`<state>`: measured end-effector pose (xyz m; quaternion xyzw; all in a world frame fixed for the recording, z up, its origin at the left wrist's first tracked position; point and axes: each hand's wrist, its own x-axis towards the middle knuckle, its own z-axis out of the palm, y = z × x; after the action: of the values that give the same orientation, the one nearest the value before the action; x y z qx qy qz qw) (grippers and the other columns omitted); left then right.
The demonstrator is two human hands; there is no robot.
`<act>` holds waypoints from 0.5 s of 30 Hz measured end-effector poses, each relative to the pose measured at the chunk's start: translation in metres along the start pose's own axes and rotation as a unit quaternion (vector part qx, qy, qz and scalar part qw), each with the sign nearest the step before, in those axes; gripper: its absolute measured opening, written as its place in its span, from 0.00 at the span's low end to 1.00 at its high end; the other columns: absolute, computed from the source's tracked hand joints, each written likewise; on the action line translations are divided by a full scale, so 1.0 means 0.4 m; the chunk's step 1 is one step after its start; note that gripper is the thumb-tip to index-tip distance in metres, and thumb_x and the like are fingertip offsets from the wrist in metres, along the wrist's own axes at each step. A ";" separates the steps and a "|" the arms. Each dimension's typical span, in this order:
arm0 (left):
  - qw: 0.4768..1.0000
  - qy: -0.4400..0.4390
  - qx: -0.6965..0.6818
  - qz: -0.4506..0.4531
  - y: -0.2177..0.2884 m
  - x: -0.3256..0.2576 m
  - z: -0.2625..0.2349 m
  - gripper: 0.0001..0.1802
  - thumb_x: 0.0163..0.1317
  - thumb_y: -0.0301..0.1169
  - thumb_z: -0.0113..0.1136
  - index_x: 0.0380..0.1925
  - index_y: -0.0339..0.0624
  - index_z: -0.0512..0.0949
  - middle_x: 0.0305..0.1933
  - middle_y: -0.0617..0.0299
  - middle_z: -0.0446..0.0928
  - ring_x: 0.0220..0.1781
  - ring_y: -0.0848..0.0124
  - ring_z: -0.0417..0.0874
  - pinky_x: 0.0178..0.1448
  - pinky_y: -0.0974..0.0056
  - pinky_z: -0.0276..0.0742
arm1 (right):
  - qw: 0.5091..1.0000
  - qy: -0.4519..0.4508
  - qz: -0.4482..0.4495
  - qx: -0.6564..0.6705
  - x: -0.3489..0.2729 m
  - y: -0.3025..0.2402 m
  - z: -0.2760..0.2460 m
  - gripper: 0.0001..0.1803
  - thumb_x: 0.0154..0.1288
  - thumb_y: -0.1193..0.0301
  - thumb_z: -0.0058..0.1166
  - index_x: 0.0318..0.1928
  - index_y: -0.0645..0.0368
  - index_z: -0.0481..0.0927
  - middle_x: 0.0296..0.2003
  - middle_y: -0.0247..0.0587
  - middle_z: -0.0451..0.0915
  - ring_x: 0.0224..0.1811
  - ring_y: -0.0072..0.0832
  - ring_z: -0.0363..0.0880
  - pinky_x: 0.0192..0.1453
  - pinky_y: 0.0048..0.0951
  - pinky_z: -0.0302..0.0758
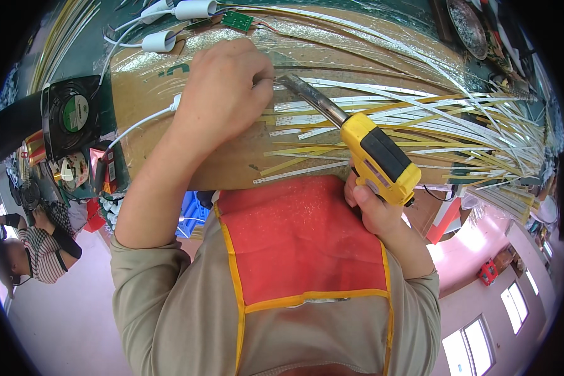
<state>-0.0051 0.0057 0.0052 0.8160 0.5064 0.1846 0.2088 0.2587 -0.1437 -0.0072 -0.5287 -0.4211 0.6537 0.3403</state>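
Observation:
My right hand (373, 210) grips the handle of a yellow and black soldering gun (379, 156). Its long metal tip (307, 94) points up-left across a brown cardboard-covered board (232, 156). My left hand (225, 91) rests on the board with its fingers curled tight right at the tip; what they pinch is hidden. Several thin white and yellow strips (420, 119) fan out over the board to the right of the tip. A thin white cable (141, 123) runs to the heel of my left hand.
A black cooling fan (74, 114) stands at the board's left edge. White tube-shaped parts (169, 25) and a small green circuit board (237, 20) lie at the top. A round metal dish (467, 25) sits top right. Another person (31, 254) is at the far left.

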 end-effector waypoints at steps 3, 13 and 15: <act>1.000 0.000 -0.001 0.000 0.000 0.002 0.001 0.04 0.52 0.26 0.61 0.26 0.36 0.79 0.33 0.55 0.78 0.41 0.53 0.79 0.47 0.55 0.74 | 1.000 0.000 0.004 0.020 -0.002 0.001 0.000 0.32 0.62 0.60 0.63 0.59 0.66 0.67 0.25 0.35 0.69 0.24 0.23 0.67 0.29 0.26 0.67; 1.000 -0.009 -0.004 -0.001 -0.003 0.003 -0.002 0.04 0.52 0.27 0.61 0.26 0.37 0.79 0.33 0.54 0.77 0.41 0.53 0.79 0.47 0.54 0.74 | 0.998 0.011 0.003 0.065 -0.012 -0.004 -0.007 0.39 0.60 0.56 0.67 0.64 0.64 0.65 0.25 0.33 0.68 0.24 0.23 0.66 0.28 0.25 0.66; 1.000 -0.009 -0.001 0.000 -0.006 0.001 -0.003 0.04 0.52 0.27 0.61 0.26 0.37 0.79 0.33 0.54 0.77 0.42 0.53 0.79 0.47 0.55 0.74 | 0.998 0.011 0.007 0.066 -0.013 -0.003 -0.008 0.40 0.59 0.56 0.67 0.64 0.64 0.65 0.25 0.33 0.68 0.24 0.22 0.66 0.29 0.25 0.66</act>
<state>-0.0072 0.0072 0.0052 0.8174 0.5044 0.1775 0.2144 0.2629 -0.1473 -0.0041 -0.5153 -0.3699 0.6762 0.3748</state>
